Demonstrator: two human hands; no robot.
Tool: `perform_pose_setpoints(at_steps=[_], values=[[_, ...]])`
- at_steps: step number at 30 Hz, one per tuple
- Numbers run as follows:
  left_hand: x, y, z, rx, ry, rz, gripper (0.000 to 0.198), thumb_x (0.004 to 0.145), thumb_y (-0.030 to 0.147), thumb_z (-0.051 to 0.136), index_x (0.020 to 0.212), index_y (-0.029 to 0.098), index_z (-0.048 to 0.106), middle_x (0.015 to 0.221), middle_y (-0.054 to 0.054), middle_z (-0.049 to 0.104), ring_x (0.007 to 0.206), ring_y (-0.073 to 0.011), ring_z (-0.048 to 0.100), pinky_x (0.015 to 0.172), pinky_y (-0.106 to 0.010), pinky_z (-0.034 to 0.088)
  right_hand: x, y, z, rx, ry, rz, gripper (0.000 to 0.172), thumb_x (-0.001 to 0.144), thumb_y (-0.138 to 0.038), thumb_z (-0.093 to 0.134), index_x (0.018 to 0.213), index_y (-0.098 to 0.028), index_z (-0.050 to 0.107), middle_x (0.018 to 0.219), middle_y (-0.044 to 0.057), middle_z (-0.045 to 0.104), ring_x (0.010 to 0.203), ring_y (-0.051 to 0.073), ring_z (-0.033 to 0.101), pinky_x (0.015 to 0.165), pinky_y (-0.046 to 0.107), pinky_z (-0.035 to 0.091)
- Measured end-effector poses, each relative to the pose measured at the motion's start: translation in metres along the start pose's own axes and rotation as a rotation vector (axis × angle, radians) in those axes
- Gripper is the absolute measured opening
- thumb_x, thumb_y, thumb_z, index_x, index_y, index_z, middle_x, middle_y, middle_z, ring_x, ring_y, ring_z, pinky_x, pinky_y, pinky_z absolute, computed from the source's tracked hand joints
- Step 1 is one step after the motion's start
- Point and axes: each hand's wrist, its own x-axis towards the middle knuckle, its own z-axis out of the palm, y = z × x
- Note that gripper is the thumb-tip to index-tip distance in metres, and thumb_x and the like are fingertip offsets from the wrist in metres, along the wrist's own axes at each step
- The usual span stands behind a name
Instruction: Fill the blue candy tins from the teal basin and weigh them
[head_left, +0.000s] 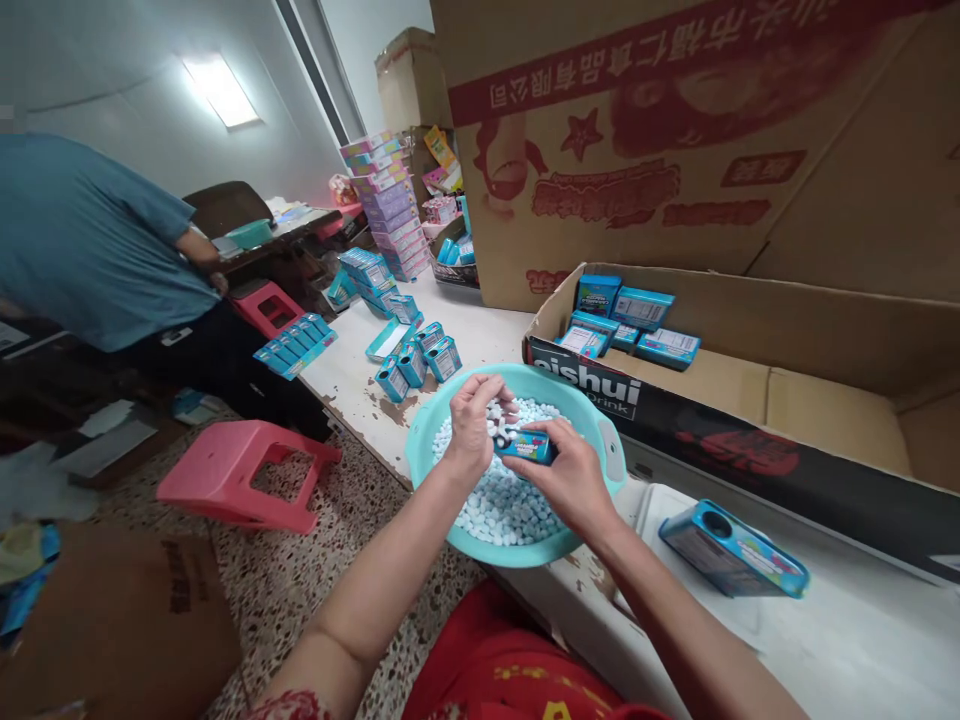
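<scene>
My right hand (571, 478) grips a small blue candy box (525, 446) over a teal basin (600, 425) full of small white and pale blue candies (501, 505). My left hand (474, 420) is cupped over the box's open end, its fingers closed round a few white candies. Both hands hover above the heap in the basin.
A blue box (733, 548) lies on its side on the white table at my right. An open cardboard carton (825, 400) behind the basin holds several blue boxes (637, 320). More boxes (417, 362) stand on the table's left. A person in a blue shirt (90, 240) and pink stools (240, 472) are at left.
</scene>
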Motion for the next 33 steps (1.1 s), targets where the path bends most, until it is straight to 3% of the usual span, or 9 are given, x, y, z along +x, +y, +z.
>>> perform_pose_setpoints(at_steps=[15,21,28,31,33], values=[[-0.006,-0.001,0.003,0.004,-0.064,0.026,0.024,0.069,0.036,0.069,0.070,0.017,0.054,0.064,0.002,0.056,0.054,-0.0113,0.056,0.054,-0.024,0.048,-0.001,0.008,0.004,0.028,-0.019,0.024,0.027,0.070,-0.035,0.076,0.091,-0.022,0.066,0.090,0.003,0.064,0.085,0.023,0.061,0.074,0.034,0.044],[-0.010,-0.001,0.001,-0.003,-0.097,0.123,0.021,0.072,0.034,0.067,0.069,0.017,0.055,0.062,0.001,0.057,0.057,-0.0119,0.057,0.058,-0.024,0.048,-0.001,0.005,0.004,0.034,0.068,0.023,0.029,0.068,-0.032,0.078,0.093,-0.022,0.066,0.090,0.003,0.064,0.087,0.023,0.060,0.077,0.034,0.045],[-0.005,-0.006,-0.005,-0.011,-0.071,0.156,0.020,0.072,0.032,0.067,0.067,0.017,0.055,0.062,0.002,0.056,0.057,-0.0104,0.054,0.059,-0.023,0.046,-0.004,0.005,0.005,0.074,0.072,0.061,0.029,0.065,-0.035,0.078,0.089,-0.021,0.067,0.086,0.002,0.064,0.083,0.022,0.061,0.076,0.034,0.047],[0.010,-0.005,-0.025,0.139,-0.005,0.174,0.022,0.076,0.040,0.063,0.074,0.019,0.055,0.069,0.001,0.058,0.062,-0.0120,0.056,0.065,-0.025,0.047,-0.009,0.000,-0.008,0.112,0.105,0.035,0.033,0.067,-0.042,0.078,0.092,-0.022,0.067,0.089,0.003,0.065,0.086,0.022,0.061,0.078,0.035,0.048],[0.020,-0.009,-0.045,0.508,-0.064,0.168,0.025,0.078,0.045,0.059,0.078,0.020,0.058,0.079,-0.003,0.062,0.075,-0.0174,0.060,0.073,-0.030,0.048,-0.010,0.001,-0.016,0.130,0.129,0.042,0.036,0.067,-0.047,0.077,0.092,-0.023,0.067,0.090,0.003,0.065,0.085,0.023,0.061,0.078,0.036,0.048]])
